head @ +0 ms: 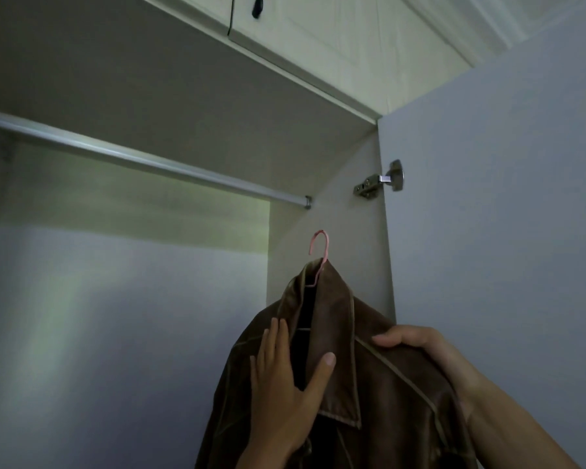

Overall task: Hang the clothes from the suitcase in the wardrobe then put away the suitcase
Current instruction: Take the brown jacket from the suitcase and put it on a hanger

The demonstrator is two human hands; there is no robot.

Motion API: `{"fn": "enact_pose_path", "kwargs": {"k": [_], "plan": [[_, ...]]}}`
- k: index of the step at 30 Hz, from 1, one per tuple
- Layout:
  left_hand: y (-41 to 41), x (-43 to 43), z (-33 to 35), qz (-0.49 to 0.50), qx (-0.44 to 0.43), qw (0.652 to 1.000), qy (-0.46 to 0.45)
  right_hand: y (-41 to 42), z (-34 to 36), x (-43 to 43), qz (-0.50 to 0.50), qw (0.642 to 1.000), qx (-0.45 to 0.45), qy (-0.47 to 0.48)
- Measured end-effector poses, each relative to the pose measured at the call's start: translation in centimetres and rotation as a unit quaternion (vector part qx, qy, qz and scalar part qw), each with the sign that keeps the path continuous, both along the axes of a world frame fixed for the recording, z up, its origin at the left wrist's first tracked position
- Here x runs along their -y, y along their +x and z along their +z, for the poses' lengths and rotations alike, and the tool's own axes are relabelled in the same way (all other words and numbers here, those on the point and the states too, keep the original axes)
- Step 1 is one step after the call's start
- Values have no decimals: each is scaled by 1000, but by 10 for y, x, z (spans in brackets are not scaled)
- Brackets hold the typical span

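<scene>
- Brown jacket (379, 384): the task's garment, at 5 o'clock of the view, draped on a hanger and held up inside the open wardrobe, below the rail.
- Pink hanger (320, 255): only its hook and neck show above the collar; the hook is free in the air, below and to 5 o'clock of the rail's end bracket, touching nothing.
- Hanging rail (142, 159): a pale metal bar running from 9 o'clock toward centre, bare of clothes along the part in view.
- Left hand (285, 384): lies flat with fingers spread on the jacket's front, thumb across the lapel; an open grip that steadies and does not clasp.
- Right hand (416, 350): grip closed on the jacket's shoulder, fingers curled over the fabric, carrying the weight.
- Wardrobe door (504, 231): swung open at 3 o'clock, its hinge (381, 181) just above the hook.
- Suitcase: not in view.
- Step in hand, as judged: raising the hook onto the rail. Done well, lift toward 11 o'clock, clear of the side panel and hinge, bring the hook's open side over the bar, then lower until it seats. Keep the shoulder pinched so the jacket does not slide off the hanger, and let go only once the rail bears it.
</scene>
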State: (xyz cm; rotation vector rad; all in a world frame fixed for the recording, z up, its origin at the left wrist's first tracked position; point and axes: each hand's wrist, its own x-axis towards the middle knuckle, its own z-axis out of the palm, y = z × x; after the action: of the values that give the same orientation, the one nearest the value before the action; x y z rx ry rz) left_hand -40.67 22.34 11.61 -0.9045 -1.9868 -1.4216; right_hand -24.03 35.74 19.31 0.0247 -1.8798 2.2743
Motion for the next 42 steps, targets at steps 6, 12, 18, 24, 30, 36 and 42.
{"fn": "enact_pose_path", "kwargs": {"k": [6, 12, 18, 24, 30, 36, 42], "plan": [[-53, -13, 49, -90, 22, 994, 52, -52, 51, -17, -5, 998, -35, 51], [-94, -29, 110, -127, 21, 990, 64, -101, 114, -33, -55, 989, -87, 109], [-134, -42, 159, -128, 9, 989, 77, -139, 169, -35, -91, 969, -161, 161], [-170, -54, 197, -121, 6, 990, 78, -164, 206, -40, -71, 967, -155, 188], [-189, -60, 196, -138, 12, 985, 101, -194, 212, -41, -79, 967, -132, 202], [-204, -64, 174, -139, 41, 984, 108, -213, 196, -44, -64, 971, -103, 208], [-205, -65, 157, -139, 72, 984, 85, -214, 175, -51, -69, 974, -80, 200]]}}
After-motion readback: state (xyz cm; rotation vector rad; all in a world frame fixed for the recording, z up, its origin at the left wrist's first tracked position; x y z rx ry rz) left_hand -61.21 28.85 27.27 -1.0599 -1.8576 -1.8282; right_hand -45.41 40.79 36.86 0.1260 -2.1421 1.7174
